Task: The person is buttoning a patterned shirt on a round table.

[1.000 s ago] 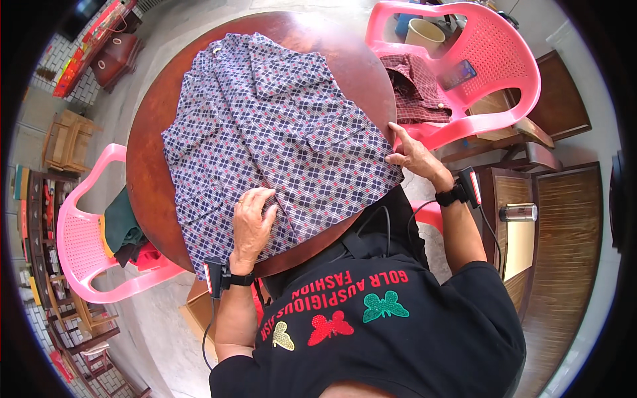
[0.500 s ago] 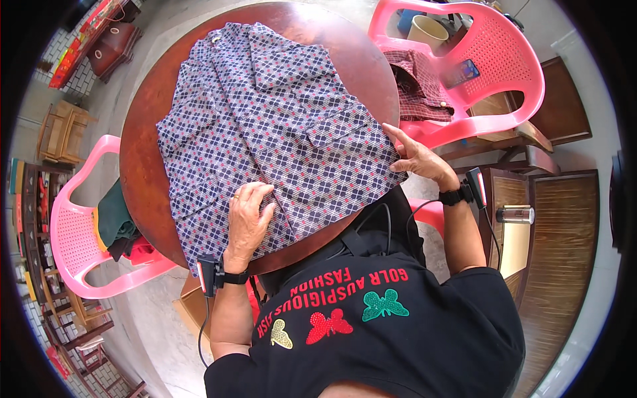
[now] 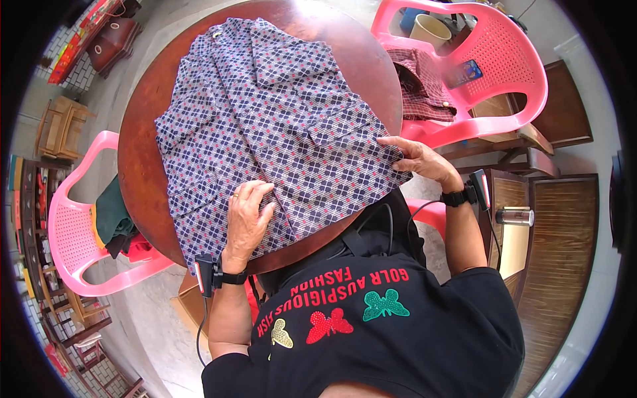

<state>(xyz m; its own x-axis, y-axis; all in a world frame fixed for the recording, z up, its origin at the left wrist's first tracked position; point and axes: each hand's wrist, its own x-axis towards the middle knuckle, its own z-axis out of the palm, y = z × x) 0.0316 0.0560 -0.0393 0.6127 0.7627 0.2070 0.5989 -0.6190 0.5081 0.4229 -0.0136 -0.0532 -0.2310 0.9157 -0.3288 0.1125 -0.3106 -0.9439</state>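
Note:
A checked garment (image 3: pixel 265 126) in navy, white and red lies spread over a round brown wooden table (image 3: pixel 142 159). Folds and a long seam run down its length, and a small pale button shows at its far end. My left hand (image 3: pixel 248 215) rests on the cloth near the table's front edge, fingers together and slightly bent, thumb apart. At the garment's right edge is my right hand (image 3: pixel 424 162), its index finger stretched over the cloth and the thumb lower down by the near right corner. Some cloth hangs past the table there.
A pink plastic chair (image 3: pixel 501 66) at the right back holds a dark red checked cloth (image 3: pixel 424 79) and a phone (image 3: pixel 464 74). On the left, another pink chair (image 3: pixel 70 239) carries dark green clothing (image 3: pixel 114 212). A cream bucket (image 3: pixel 430 30) stands behind the right chair.
My right index finger has come down slightly and lies flatter at the garment's right edge. The left hand and the garment stay nearly the same.

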